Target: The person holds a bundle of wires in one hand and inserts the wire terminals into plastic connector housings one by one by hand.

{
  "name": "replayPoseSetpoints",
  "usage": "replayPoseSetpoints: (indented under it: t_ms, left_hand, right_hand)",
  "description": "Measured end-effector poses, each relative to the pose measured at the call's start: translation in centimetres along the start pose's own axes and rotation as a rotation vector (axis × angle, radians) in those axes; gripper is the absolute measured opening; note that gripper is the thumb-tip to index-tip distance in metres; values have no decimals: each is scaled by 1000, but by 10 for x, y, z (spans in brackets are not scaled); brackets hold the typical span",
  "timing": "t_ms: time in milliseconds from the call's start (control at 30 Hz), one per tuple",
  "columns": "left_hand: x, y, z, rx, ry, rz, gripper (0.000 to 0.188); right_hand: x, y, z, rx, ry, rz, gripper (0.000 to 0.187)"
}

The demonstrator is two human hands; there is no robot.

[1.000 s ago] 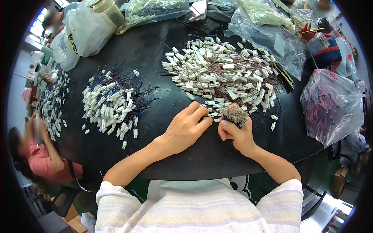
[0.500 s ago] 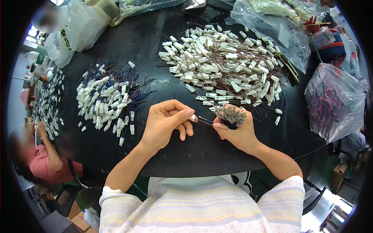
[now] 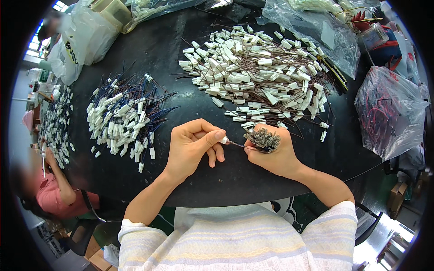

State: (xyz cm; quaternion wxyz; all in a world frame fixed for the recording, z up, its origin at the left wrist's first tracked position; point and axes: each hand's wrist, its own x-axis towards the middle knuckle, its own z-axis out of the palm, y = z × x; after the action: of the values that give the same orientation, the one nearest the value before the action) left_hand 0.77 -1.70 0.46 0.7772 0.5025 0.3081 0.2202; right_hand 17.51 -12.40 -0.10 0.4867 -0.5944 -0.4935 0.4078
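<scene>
Between thumb and forefinger, my left hand (image 3: 196, 144) pinches a small white plastic connector (image 3: 224, 140). A thin dark wire (image 3: 237, 145) runs from that connector across to my right hand (image 3: 274, 155). My right hand is closed around a thick bundle of dark wires, whose metal-tipped ends (image 3: 263, 137) fan out above the fist. Beyond my right hand lies a large pile of white connectors on brown wires (image 3: 253, 67). Left of my left hand is a smaller pile of white connectors on dark blue wires (image 3: 122, 113).
The black table (image 3: 194, 189) curves along my front. A clear plastic bag with red wires (image 3: 389, 117) stands at the right, a white plastic bag (image 3: 90, 36) at the far left. At the left edge a person in a pink top (image 3: 54, 194) sits by another connector pile (image 3: 56, 126).
The wire tips in my right fist have tilted and shifted slightly left. My left hand keeps its pinch, with more of the white connector showing. The view has shifted a little.
</scene>
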Motion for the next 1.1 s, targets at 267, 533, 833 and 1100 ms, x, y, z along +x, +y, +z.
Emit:
replayPoseSetpoints:
  t_ms: [267,533,833,1100]
  left_hand:
    - [-5,-4,10,129,17,-1,11]
    - [2,-1,5,341,-34,-25,7]
    - [36,-4,-15,1350,192,823,17]
    - [10,0,-8,825,74,466,12]
  right_hand:
    - [-2,6,2,17,26,-25,7]
    - [2,5,1,88,10,-35,8]
    - [3,-3,-5,217,-86,120,14]
    - [5,-1,-11,351,-140,137,3]
